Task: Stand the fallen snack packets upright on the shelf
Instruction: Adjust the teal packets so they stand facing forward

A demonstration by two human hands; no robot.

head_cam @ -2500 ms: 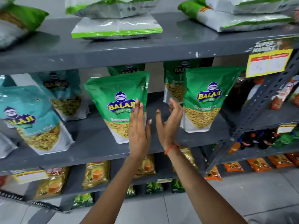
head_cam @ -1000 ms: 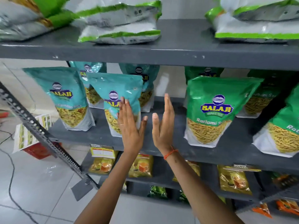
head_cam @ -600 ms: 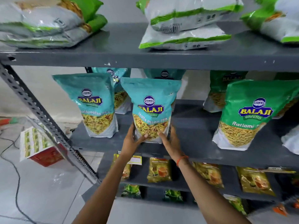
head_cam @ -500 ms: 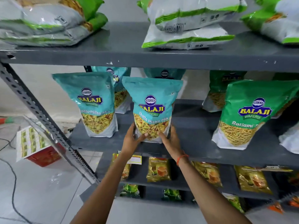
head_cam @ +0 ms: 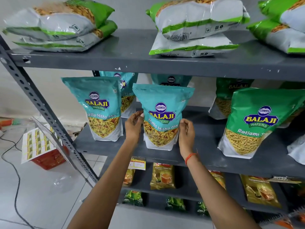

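**Teal packet upright, a hand on each side**

Teal Khatta Mitha Mix packet (head_cam: 160,119) stands upright on the grey middle shelf (head_cam: 204,156), near its front edge, leaning slightly right. Left hand (head_cam: 134,128) curled against the packet's left edge, fingertips touching; right hand (head_cam: 186,131) loosely curled at the right edge — firm grip or mere contact, cannot tell. Second teal packet (head_cam: 99,109) upright just to the left; green Ratlami packet (head_cam: 259,123) upright, well to the right. On the top shelf (head_cam: 132,58) — white-and-green packets (head_cam: 196,28) lying flat, stacked.
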